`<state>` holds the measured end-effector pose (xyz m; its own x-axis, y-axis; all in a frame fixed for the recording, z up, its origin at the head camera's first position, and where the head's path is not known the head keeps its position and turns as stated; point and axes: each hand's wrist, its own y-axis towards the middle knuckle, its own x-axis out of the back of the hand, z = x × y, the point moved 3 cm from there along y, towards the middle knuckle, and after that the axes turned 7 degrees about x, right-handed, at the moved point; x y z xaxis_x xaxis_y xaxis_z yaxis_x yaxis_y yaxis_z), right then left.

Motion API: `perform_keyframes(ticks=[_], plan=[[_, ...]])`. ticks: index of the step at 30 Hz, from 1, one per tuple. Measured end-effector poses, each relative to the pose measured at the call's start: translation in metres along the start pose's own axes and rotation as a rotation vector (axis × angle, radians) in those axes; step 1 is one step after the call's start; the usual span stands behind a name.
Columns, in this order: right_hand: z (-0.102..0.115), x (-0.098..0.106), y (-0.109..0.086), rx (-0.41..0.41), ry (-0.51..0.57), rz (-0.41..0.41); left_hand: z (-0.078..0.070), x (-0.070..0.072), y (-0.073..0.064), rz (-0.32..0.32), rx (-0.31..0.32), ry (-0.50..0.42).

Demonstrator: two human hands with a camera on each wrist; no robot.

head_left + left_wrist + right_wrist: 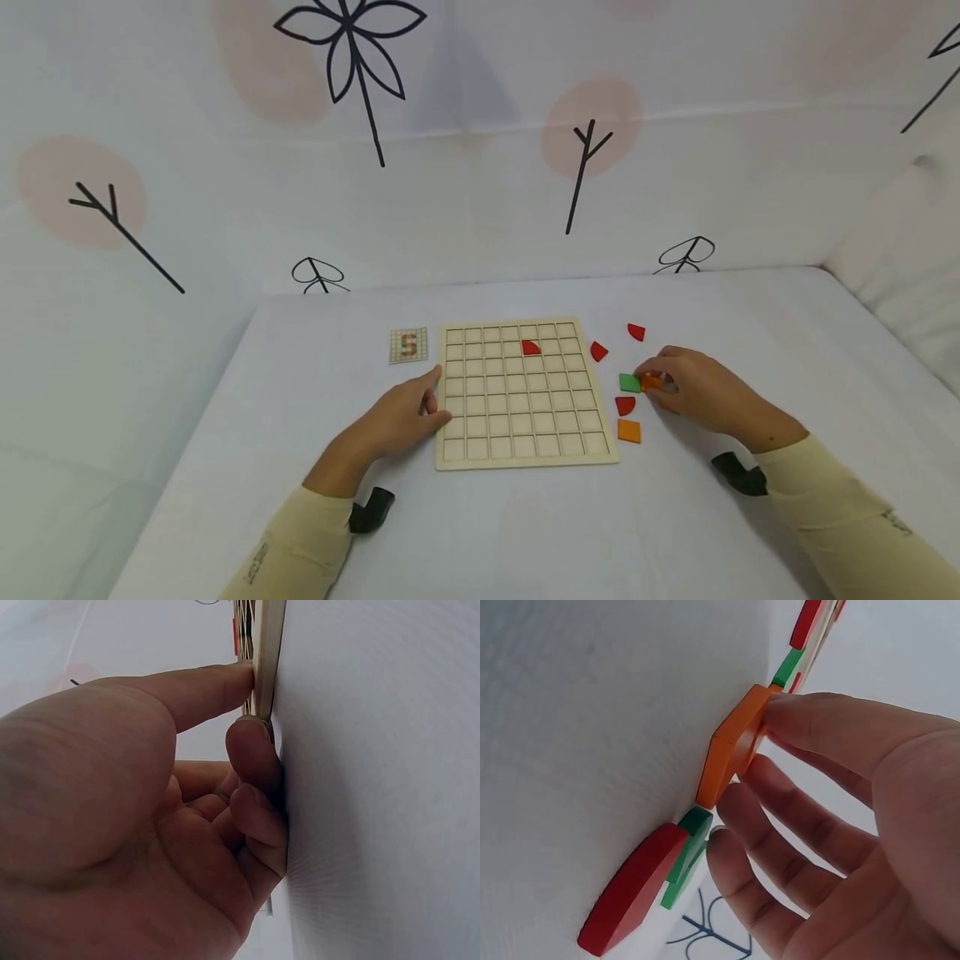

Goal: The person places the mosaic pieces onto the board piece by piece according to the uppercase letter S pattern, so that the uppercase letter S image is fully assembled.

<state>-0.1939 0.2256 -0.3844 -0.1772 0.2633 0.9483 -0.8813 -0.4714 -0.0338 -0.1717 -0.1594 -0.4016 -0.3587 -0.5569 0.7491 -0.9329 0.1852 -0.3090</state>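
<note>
From the head, the tabletop (525,533) is viewed from above and at some remove, forward and down, with the cloth backdrop (480,208) taken in behind. From the left wrist, the view is aimed very close along the left grip (393,425), low and turned sideways, so the tabletop is seen as an upright plane on the right. From the right wrist, the right grip (701,390) is faced just as closely, with the tabletop slanted on the left. An edge of the board (525,462) is shared by head and left wrist; the held orange piece (724,754) is shared by head and right wrist.
</note>
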Motion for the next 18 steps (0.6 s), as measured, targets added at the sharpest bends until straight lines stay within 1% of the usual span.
perform_keyframes(ticks=[3, 10, 18], plan=[[0.001, 0.003, -0.001, 0.010, -0.007, -0.005, 0.000, 0.000, 0.000, 0.001, 0.002, -0.002], [0.007, 0.012, 0.000, 0.038, -0.060, -0.028, 0.000, -0.001, 0.002, -0.005, -0.013, -0.004], [0.023, 0.015, 0.009, 0.060, -0.040, 0.007, -0.001, 0.000, 0.000, -0.008, -0.006, -0.008]])
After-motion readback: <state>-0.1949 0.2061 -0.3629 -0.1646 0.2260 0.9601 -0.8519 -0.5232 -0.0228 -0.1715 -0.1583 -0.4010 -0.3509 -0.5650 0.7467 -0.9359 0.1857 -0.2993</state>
